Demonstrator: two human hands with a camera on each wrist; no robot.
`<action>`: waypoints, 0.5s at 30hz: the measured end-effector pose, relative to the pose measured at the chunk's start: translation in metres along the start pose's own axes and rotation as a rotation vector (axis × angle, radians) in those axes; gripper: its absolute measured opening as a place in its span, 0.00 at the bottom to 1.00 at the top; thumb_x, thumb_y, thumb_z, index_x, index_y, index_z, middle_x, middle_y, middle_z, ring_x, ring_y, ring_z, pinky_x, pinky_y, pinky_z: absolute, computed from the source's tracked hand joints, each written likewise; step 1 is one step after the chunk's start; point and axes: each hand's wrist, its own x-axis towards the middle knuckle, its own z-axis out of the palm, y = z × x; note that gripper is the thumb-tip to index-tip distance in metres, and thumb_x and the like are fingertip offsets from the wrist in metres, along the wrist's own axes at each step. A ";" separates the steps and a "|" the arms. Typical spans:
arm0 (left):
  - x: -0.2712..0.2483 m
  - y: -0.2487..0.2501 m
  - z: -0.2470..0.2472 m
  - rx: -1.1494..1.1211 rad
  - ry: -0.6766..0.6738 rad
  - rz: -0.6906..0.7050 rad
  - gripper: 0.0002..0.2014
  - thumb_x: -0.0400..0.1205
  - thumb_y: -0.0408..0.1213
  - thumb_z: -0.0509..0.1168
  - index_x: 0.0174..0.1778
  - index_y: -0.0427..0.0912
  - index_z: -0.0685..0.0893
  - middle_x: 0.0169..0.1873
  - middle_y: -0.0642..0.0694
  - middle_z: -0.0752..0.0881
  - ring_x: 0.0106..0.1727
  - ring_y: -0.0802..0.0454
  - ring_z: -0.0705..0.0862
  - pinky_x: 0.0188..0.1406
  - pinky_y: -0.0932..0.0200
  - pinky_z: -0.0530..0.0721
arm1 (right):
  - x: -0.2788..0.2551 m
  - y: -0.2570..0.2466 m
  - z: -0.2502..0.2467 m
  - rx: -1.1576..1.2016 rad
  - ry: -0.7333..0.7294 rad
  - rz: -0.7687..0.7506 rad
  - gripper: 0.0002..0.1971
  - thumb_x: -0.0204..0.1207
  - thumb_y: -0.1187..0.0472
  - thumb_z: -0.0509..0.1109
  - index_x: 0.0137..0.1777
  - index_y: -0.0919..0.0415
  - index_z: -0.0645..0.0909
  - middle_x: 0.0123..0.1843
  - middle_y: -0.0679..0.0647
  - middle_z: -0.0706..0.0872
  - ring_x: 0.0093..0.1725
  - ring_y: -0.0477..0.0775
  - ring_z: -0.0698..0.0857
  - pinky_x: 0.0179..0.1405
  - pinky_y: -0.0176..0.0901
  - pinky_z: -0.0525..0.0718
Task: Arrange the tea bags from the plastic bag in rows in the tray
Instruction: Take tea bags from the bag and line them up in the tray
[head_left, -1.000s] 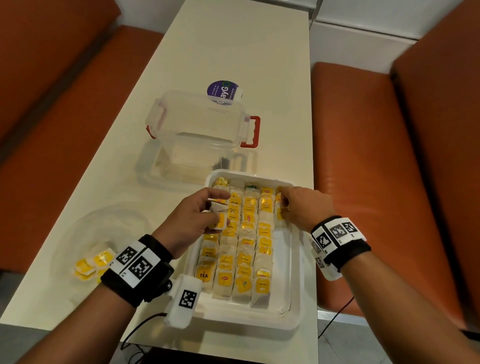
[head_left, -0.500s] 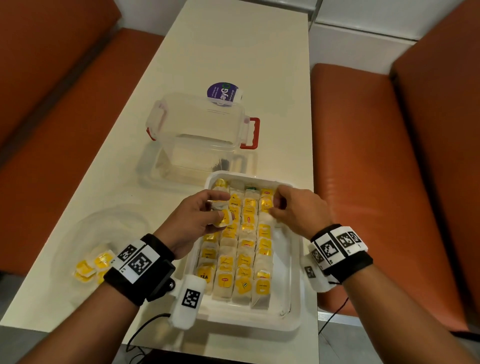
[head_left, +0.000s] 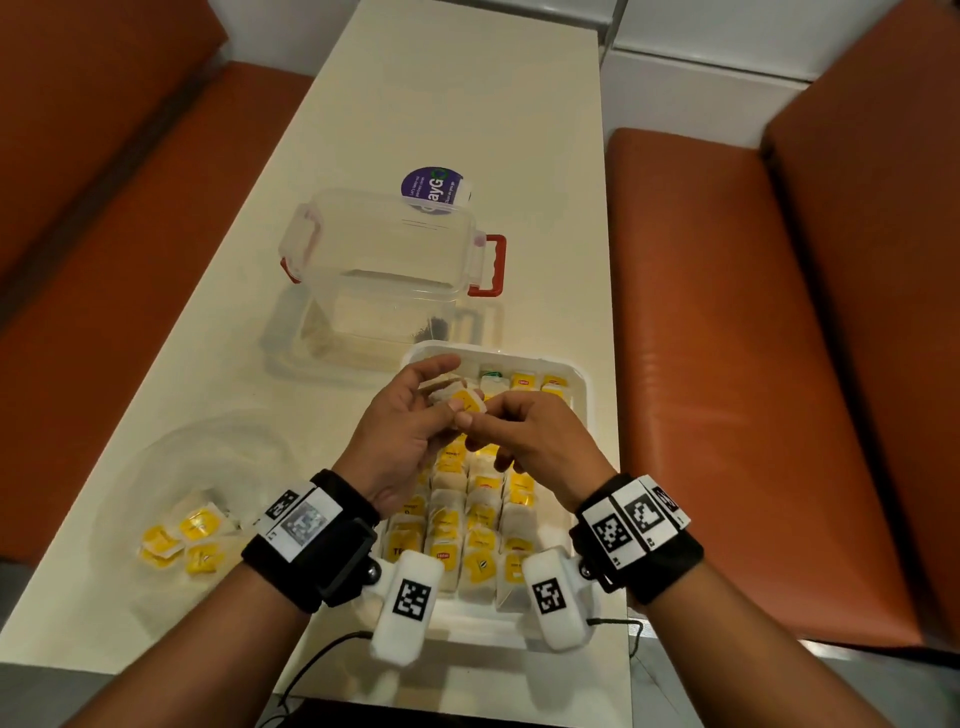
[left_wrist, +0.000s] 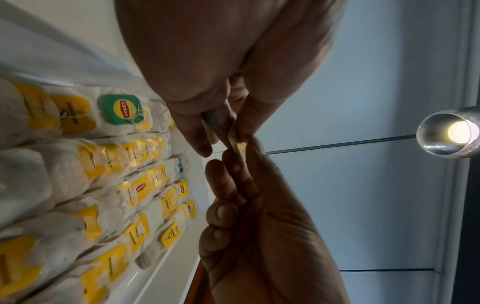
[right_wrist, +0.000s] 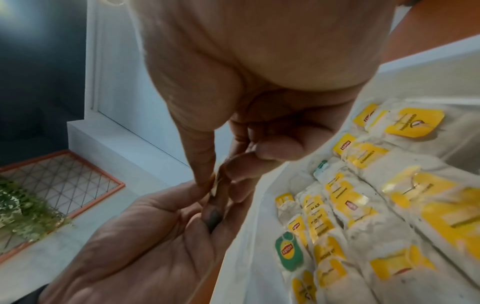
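Note:
Both hands are raised over the far half of the white tray (head_left: 583, 385), meeting at one tea bag (head_left: 466, 402) with a yellow tag. My left hand (head_left: 441, 397) holds it between thumb and fingers, the index finger stretched out above. My right hand (head_left: 475, 418) pinches its near edge. The left wrist view shows the tea bag (left_wrist: 237, 139) edge-on between both hands' fingertips, and the right wrist view shows the tea bag (right_wrist: 217, 184) the same way. Rows of tea bags (head_left: 483, 514) fill the tray. The plastic bag (head_left: 208, 467) lies at the left with several tea bags (head_left: 187, 535) in it.
A clear lidded container (head_left: 384, 260) with red latches stands just beyond the tray. A purple round sticker (head_left: 431, 187) lies behind it. Orange bench seats (head_left: 727, 364) flank the narrow cream table (head_left: 441, 104). The tray's right strip (head_left: 558, 499) holds no bags.
Both hands have lifted off the tray's rows and come together. The left hand brought the tea bag up, and the right hand left the right-hand row and now pinches it too.

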 end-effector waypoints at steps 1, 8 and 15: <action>0.000 -0.002 0.000 0.002 -0.003 0.001 0.21 0.83 0.21 0.64 0.69 0.45 0.80 0.65 0.35 0.84 0.52 0.49 0.91 0.46 0.61 0.89 | -0.002 -0.001 0.000 0.023 0.006 -0.006 0.11 0.77 0.53 0.78 0.43 0.62 0.88 0.40 0.57 0.93 0.26 0.47 0.83 0.23 0.30 0.75; -0.002 -0.003 -0.009 0.173 -0.134 -0.032 0.30 0.74 0.26 0.69 0.72 0.54 0.81 0.66 0.41 0.84 0.60 0.49 0.87 0.56 0.53 0.86 | -0.004 -0.002 -0.014 -0.327 -0.019 -0.114 0.09 0.75 0.54 0.79 0.37 0.51 0.82 0.33 0.47 0.88 0.30 0.46 0.87 0.33 0.41 0.85; -0.001 0.004 -0.012 0.732 -0.280 0.089 0.11 0.75 0.40 0.79 0.52 0.53 0.90 0.47 0.50 0.92 0.53 0.50 0.90 0.61 0.41 0.86 | -0.001 -0.020 -0.037 -0.732 -0.083 -0.128 0.10 0.70 0.48 0.78 0.36 0.49 0.81 0.30 0.47 0.87 0.33 0.48 0.86 0.42 0.58 0.89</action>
